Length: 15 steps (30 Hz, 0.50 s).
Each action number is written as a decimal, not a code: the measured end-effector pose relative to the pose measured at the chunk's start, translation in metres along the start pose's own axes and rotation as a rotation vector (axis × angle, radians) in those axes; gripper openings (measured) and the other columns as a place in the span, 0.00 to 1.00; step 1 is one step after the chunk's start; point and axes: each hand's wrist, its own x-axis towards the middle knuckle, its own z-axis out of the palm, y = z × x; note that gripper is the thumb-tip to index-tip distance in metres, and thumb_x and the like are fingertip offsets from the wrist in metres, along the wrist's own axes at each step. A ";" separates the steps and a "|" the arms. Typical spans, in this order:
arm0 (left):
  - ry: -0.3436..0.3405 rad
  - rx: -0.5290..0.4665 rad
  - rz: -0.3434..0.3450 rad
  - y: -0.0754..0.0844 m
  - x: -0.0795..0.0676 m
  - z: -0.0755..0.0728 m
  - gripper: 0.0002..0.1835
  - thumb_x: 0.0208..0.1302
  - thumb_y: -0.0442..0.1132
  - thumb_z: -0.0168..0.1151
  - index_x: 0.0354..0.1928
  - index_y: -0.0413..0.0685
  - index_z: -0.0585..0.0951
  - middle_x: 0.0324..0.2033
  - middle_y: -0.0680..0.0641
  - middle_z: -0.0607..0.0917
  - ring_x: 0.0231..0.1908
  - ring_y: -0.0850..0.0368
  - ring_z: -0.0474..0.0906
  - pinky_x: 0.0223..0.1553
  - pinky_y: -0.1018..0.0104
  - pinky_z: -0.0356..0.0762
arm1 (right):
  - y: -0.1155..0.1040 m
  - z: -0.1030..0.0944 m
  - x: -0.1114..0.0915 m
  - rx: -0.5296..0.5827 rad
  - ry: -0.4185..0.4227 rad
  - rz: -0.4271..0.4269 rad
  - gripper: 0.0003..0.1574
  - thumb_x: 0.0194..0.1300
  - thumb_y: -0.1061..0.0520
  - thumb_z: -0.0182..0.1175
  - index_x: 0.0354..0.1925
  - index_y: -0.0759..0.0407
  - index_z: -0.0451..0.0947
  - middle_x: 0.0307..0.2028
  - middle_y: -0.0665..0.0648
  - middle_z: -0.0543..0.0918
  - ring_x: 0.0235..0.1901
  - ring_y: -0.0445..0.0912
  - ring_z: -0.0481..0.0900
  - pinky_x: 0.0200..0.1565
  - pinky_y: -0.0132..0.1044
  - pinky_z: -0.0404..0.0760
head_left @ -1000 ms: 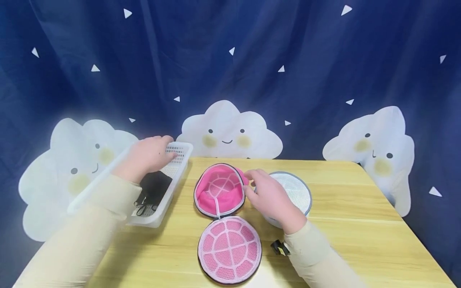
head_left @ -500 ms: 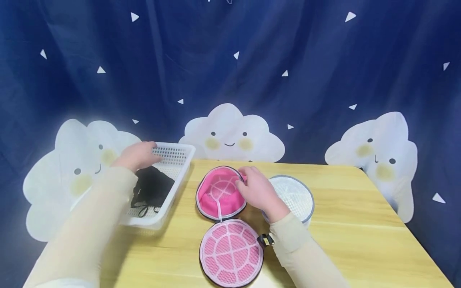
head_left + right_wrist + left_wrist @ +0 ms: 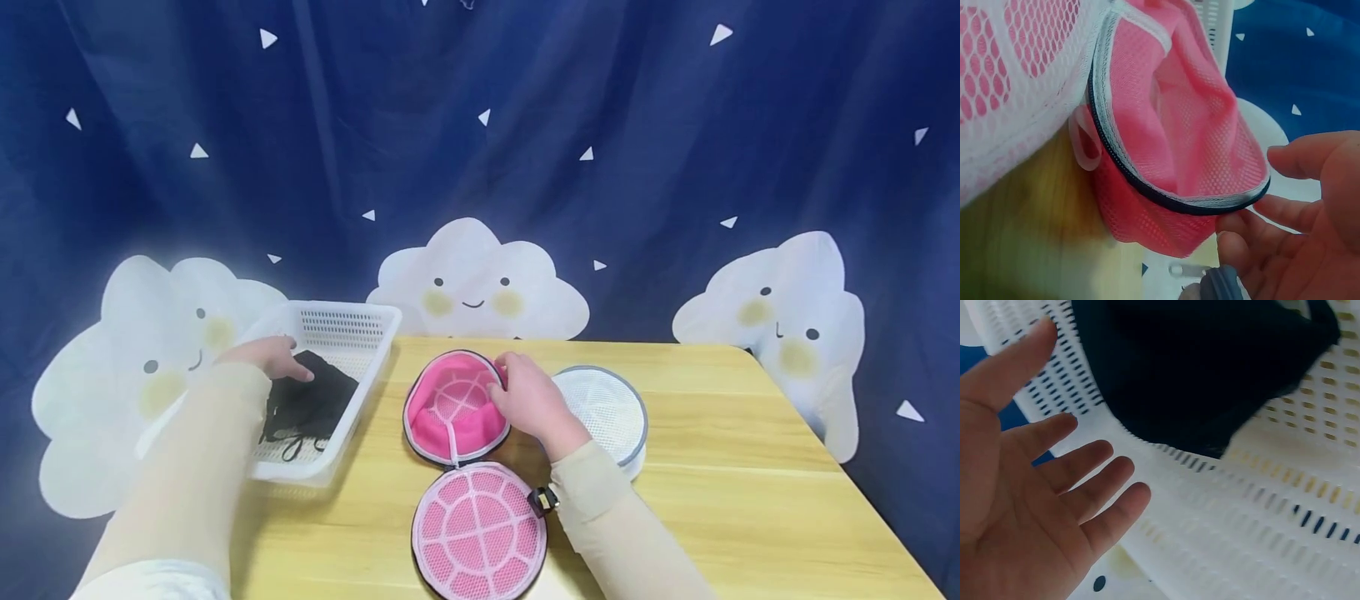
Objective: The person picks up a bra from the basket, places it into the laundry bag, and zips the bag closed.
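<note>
My left hand (image 3: pixel 272 358) reaches over a white perforated plastic basket (image 3: pixel 386 333), its fingers spread in the left wrist view beside a black cloth garment (image 3: pixel 1172 375). Thin straps of the black garment (image 3: pixel 318 400) trail on the basket floor. A round pink mesh laundry bag (image 3: pixel 465 429) stands unzipped, its round lid (image 3: pixel 480 533) folded down towards me. My right hand (image 3: pixel 531 400) holds the bag's zippered rim on the right side. In the right wrist view the thumb (image 3: pixel 1300 156) is at the rim's inner side and the other fingers lie outside and under it.
A second round mesh bag (image 3: pixel 600 412), white with blue-grey trim, sits on the wooden table (image 3: pixel 720 492) just right of my right hand. Behind the table hangs a dark blue curtain (image 3: pixel 480 75) with cloud prints. The basket stands at the table's left side.
My left hand has moved from above the basket's far part back and down to the black garment. My right hand has shifted slightly left along the pink bag's rim.
</note>
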 end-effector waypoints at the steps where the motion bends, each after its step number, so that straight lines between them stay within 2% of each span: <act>1: -0.020 0.003 -0.007 -0.001 0.000 0.002 0.49 0.57 0.55 0.71 0.63 0.17 0.65 0.60 0.20 0.71 0.61 0.23 0.68 0.61 0.34 0.65 | 0.000 0.001 0.000 -0.006 -0.004 0.006 0.28 0.67 0.52 0.66 0.61 0.60 0.74 0.50 0.58 0.81 0.49 0.51 0.80 0.51 0.48 0.82; 8: -0.112 -0.023 -0.081 0.000 0.002 0.009 0.61 0.52 0.62 0.74 0.68 0.17 0.58 0.65 0.21 0.65 0.66 0.23 0.60 0.65 0.33 0.59 | 0.004 0.007 0.003 -0.105 -0.024 0.026 0.21 0.68 0.53 0.67 0.55 0.58 0.74 0.41 0.55 0.82 0.40 0.48 0.80 0.45 0.43 0.83; 15: -0.144 -0.046 -0.144 0.000 0.005 0.016 0.57 0.43 0.63 0.79 0.60 0.21 0.70 0.57 0.24 0.76 0.58 0.26 0.72 0.59 0.39 0.69 | 0.006 0.013 0.006 -0.185 -0.041 0.025 0.15 0.69 0.49 0.66 0.46 0.57 0.75 0.31 0.52 0.79 0.32 0.47 0.77 0.39 0.41 0.80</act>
